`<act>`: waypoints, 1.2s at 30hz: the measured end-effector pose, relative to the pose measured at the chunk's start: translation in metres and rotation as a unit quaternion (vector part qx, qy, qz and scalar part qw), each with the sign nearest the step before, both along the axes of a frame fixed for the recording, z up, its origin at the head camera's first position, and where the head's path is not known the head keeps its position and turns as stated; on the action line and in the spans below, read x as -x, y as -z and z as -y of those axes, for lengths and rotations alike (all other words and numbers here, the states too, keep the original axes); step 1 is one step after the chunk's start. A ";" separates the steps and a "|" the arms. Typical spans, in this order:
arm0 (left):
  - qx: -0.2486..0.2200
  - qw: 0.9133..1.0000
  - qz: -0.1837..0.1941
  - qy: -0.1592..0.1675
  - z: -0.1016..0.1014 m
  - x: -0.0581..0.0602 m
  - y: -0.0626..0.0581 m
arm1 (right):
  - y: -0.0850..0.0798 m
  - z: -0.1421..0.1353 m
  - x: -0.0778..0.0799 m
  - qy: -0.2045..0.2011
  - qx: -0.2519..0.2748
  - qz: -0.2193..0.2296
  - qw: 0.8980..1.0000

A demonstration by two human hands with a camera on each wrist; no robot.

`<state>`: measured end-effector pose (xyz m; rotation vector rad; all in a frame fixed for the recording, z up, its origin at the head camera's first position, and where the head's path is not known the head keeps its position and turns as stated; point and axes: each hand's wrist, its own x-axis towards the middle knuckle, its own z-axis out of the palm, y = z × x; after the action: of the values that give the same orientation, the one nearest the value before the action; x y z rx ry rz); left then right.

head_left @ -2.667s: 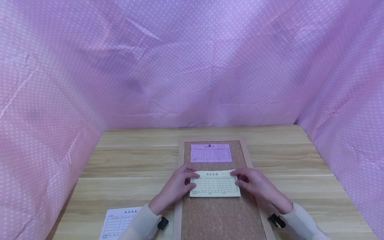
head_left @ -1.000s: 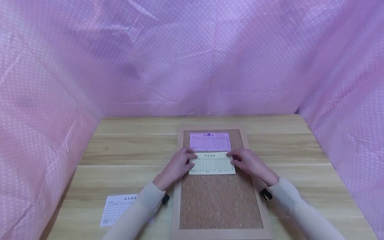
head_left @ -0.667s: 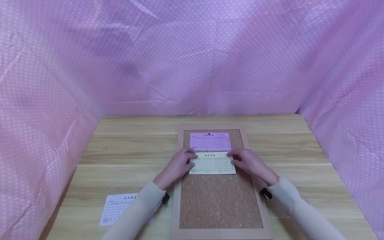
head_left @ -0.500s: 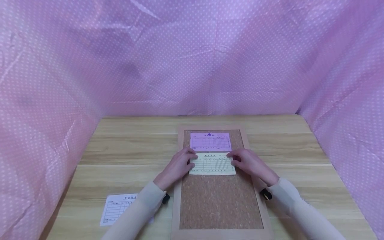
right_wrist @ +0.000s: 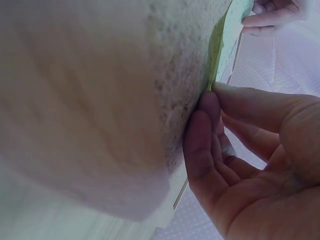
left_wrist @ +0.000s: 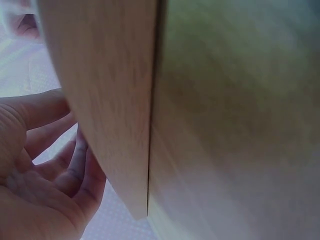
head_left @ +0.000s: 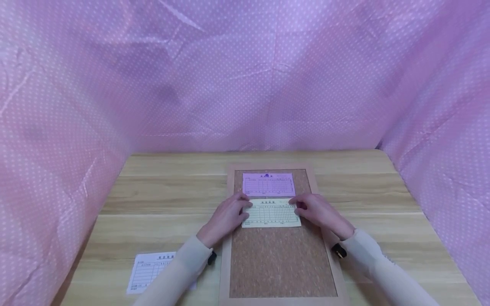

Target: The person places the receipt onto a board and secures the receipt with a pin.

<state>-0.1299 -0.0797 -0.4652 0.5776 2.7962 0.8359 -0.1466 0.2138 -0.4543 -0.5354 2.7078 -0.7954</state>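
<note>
A pale yellow-green rectangular paper form printed with a ruled grid [head_left: 272, 214] lies over the far half of a rectangular brown cork board with a light wooden frame [head_left: 283, 259], with the person's hands at its two short edges. The left hand [head_left: 226, 214] holds the left edge between thumb and fingers; the right hand [head_left: 319, 211] pinches the right edge, where the paper bows slightly off the cork of the board. Near the board's far end, just beyond this form, lies a purple printed paper form [head_left: 268, 187] with a small round dark purple pin [head_left: 266, 175] at its top edge. Left of the board, on the light wood-grain surface [head_left: 172, 191], a white printed paper form [head_left: 147, 272] is partly hidden by the cream left sleeve [head_left: 183, 263]. Pink cloth with white dots [head_left: 245, 85] hangs beyond the board.
</note>
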 end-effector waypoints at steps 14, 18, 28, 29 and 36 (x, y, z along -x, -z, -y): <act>0.034 0.999 -0.034 0.020 0.002 -0.002 0.004 | 0.003 -0.002 -0.001 -0.008 0.003 0.008 1.000; 0.043 0.998 -0.041 0.035 0.005 -0.002 0.004 | 0.002 -0.003 -0.002 -0.013 0.007 0.006 1.000; 0.059 0.996 -0.045 0.057 0.011 -0.002 0.005 | -0.001 -0.004 -0.008 -0.015 0.005 -0.001 1.000; 0.057 0.996 -0.046 0.059 0.012 -0.002 0.005 | -0.001 -0.004 -0.009 -0.015 0.006 -0.003 1.000; 0.054 0.996 -0.045 0.063 0.015 0.003 0.004 | -0.002 -0.005 -0.009 -0.015 -0.002 -0.015 1.000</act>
<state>-0.1328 -0.0949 -0.4690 0.7820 2.8277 0.6459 -0.1381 0.2184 -0.4523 -0.5900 2.7204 -0.7808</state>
